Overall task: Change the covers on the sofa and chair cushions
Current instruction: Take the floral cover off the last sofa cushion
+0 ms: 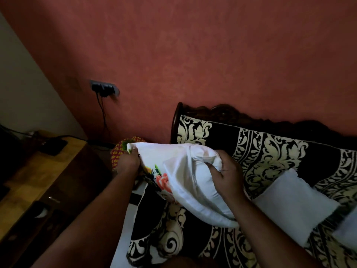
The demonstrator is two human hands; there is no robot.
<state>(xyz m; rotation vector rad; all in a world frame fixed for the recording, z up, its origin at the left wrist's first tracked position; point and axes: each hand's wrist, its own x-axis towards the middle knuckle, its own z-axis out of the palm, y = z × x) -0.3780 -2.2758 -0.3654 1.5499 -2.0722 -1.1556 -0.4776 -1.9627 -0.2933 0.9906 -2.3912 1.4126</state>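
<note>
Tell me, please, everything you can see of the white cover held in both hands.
The white cover looks like thin, smooth cloth, bunched and creased, with a flower print in red, yellow and green showing on its lower left side. It is held up above the black-and-cream sofa. The left hand grips its far left corner; the right hand clutches a gathered fold at its right end. Whether a cushion is inside cannot be told.

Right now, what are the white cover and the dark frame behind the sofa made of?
The white cover looks like thin, smooth woven cloth, maybe cotton: it bunches and creases where both hands grip it. The dark frame looks like carved, polished wood, with its curved scrolled edge, though dim light leaves that unsure.
</note>
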